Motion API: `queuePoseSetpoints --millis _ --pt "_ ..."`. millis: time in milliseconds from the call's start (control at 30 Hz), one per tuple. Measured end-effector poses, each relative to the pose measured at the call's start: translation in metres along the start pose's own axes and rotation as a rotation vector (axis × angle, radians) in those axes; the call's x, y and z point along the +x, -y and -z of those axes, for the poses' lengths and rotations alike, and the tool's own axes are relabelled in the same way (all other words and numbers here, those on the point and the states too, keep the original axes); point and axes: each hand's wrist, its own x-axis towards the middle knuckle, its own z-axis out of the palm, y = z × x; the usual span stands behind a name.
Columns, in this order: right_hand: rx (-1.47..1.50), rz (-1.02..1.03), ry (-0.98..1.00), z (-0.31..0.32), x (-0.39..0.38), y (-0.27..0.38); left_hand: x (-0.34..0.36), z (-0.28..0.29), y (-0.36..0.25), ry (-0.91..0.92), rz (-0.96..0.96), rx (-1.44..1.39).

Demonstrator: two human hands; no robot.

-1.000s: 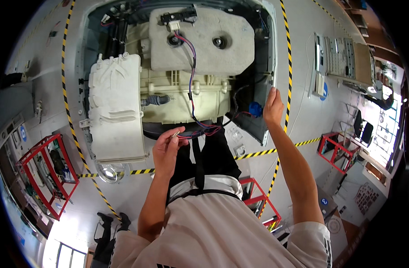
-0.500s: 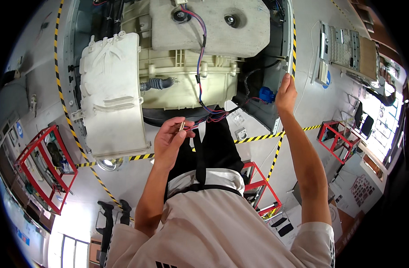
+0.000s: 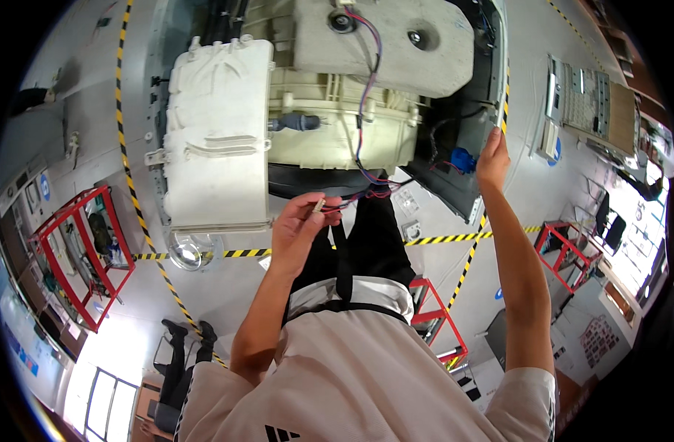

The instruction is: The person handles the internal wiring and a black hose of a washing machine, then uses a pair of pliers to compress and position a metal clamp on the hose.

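My left hand (image 3: 293, 236) pinches a small pale wire connector (image 3: 319, 205) between thumb and fingers. From it a bundle of red, blue and dark wires (image 3: 368, 96) runs up across the opened washing machine. My right hand (image 3: 492, 163) is closed on the edge of the machine's right side panel (image 3: 471, 199), its fingers partly hidden behind it. Inside the machine sit a grey concrete counterweight (image 3: 381, 51) and a cream plastic tub (image 3: 381, 140). A white plastic housing (image 3: 219, 140) stands on the left, with a grey corrugated hose (image 3: 300, 123) beside it. A blue part (image 3: 463, 160) lies near the right panel.
Yellow-black tape (image 3: 454, 239) marks the floor. A round clear glass piece (image 3: 192, 252) lies below the white housing. Red-framed carts stand at left (image 3: 83, 258), right (image 3: 569, 254) and near my legs (image 3: 441, 320). Another person's legs (image 3: 178, 368) show at the lower left.
The whole view has shifted, so the machine appears further right and slightly higher. Both hands keep their holds, the left on the connector and the right on the panel edge.
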Motion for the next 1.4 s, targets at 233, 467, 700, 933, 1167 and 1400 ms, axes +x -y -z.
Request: queuePoseSetpoints --millis 233,467,700,933,1167,1400 --pt "0.025 0.001 0.008 0.001 0.002 -0.005 -0.009 -0.004 -0.002 0.027 0.008 0.067" --pt "0.017 0.016 0.01 0.003 0.0 0.0 -0.026 -0.006 -0.003 -0.056 0.001 0.308" --pt "0.04 -0.017 0.017 -0.002 0.003 -0.007 -0.029 0.0 0.01 -0.107 0.017 0.34" --pt "0.063 -0.017 0.019 0.005 0.002 -0.001 -0.026 -0.021 0.002 -0.16 -0.11 0.362" --pt "0.059 -0.018 0.044 0.004 0.003 -0.002 0.03 -0.1 -0.04 -0.021 -0.307 0.358" --pt "0.074 -0.071 0.054 0.004 0.002 -0.004 0.086 -0.145 -0.082 0.154 -0.425 0.633"
